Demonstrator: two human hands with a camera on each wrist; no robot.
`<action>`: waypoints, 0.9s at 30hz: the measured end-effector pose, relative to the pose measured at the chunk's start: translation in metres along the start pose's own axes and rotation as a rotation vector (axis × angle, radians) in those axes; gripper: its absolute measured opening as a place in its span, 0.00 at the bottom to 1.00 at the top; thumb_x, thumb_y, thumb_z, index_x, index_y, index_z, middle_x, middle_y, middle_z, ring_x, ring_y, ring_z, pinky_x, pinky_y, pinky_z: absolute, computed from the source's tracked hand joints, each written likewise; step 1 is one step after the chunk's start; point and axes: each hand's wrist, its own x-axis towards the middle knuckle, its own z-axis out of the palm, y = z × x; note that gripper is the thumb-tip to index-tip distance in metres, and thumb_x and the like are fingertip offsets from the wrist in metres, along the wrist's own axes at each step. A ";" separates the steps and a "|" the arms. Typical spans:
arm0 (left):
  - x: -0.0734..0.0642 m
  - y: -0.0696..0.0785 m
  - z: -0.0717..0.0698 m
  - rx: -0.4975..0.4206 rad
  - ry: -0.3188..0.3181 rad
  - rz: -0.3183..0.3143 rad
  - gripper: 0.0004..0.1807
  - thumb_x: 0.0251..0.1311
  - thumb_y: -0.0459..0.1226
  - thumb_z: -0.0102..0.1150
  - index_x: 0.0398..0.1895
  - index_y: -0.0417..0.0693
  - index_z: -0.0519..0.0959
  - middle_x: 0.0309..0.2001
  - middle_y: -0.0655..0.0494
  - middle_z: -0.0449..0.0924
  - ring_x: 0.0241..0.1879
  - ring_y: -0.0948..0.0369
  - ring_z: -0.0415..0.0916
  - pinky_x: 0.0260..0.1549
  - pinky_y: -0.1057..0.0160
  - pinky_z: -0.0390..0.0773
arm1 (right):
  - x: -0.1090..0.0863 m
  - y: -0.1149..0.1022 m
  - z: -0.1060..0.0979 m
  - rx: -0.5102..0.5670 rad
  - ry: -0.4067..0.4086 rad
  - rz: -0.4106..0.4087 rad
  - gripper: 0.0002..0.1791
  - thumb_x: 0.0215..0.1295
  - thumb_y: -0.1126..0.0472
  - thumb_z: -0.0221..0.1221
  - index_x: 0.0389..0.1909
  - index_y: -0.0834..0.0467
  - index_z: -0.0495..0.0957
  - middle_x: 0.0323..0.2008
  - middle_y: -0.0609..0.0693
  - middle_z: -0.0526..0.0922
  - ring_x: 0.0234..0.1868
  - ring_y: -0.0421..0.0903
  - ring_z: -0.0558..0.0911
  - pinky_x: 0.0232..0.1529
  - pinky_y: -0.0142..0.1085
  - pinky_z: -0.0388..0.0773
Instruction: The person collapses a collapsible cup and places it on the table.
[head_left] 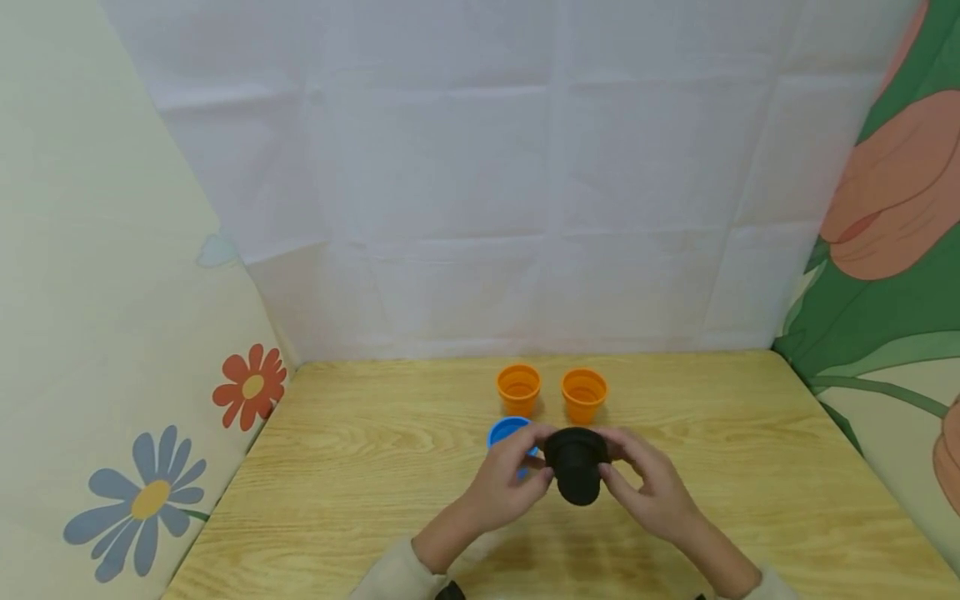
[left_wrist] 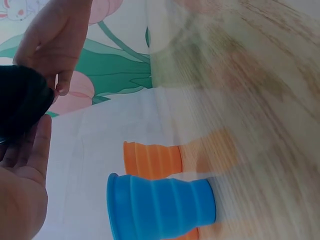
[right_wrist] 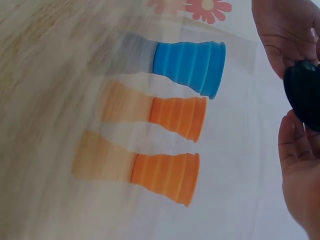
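Both hands hold a black cup above the table, its wide rim tipped away from me and its narrower base toward me. My left hand grips it from the left side, and my right hand grips it from the right, thumbs low and fingers at the rim. Part of the cup is cut off in both wrist views. Behind my left hand stands an upright blue cup with ribbed walls, partly hidden in the head view. Two orange ribbed cups stand farther back, one on the left and one on the right.
The pale wood-grain table carries the standing cups. A white cloth hangs along its back edge. Flower-printed panels flank it at the left and the right.
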 end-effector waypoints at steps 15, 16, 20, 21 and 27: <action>0.004 0.004 -0.007 0.074 -0.049 -0.177 0.09 0.75 0.34 0.53 0.52 0.40 0.79 0.42 0.47 0.83 0.40 0.63 0.80 0.36 0.67 0.85 | 0.000 0.004 -0.005 -0.082 -0.008 -0.018 0.29 0.58 0.81 0.64 0.61 0.64 0.77 0.46 0.55 0.84 0.43 0.41 0.82 0.46 0.28 0.82; 0.004 0.004 -0.008 0.064 -0.036 -0.187 0.09 0.75 0.34 0.52 0.52 0.40 0.78 0.43 0.46 0.83 0.40 0.62 0.80 0.37 0.66 0.86 | -0.001 0.004 -0.005 -0.034 -0.010 0.012 0.27 0.60 0.80 0.62 0.61 0.65 0.76 0.48 0.56 0.84 0.45 0.41 0.83 0.47 0.28 0.82; 0.002 0.005 -0.008 0.019 -0.006 -0.228 0.10 0.76 0.33 0.49 0.53 0.36 0.76 0.46 0.43 0.81 0.43 0.61 0.80 0.39 0.62 0.87 | -0.002 0.002 -0.004 0.179 -0.029 0.120 0.23 0.67 0.81 0.54 0.63 0.70 0.72 0.52 0.58 0.82 0.51 0.41 0.82 0.49 0.31 0.83; 0.001 0.006 -0.008 0.007 -0.006 -0.232 0.10 0.76 0.32 0.49 0.52 0.36 0.75 0.46 0.42 0.80 0.43 0.61 0.80 0.39 0.60 0.87 | -0.001 0.001 -0.005 0.216 -0.036 0.145 0.23 0.68 0.81 0.53 0.63 0.70 0.71 0.53 0.56 0.82 0.51 0.41 0.82 0.49 0.32 0.84; 0.001 0.007 -0.010 0.024 -0.038 -0.221 0.05 0.75 0.33 0.52 0.45 0.41 0.77 0.42 0.47 0.79 0.40 0.64 0.75 0.35 0.63 0.85 | 0.002 -0.003 -0.007 0.227 -0.083 0.180 0.20 0.70 0.80 0.53 0.61 0.70 0.73 0.53 0.52 0.81 0.51 0.40 0.81 0.48 0.35 0.84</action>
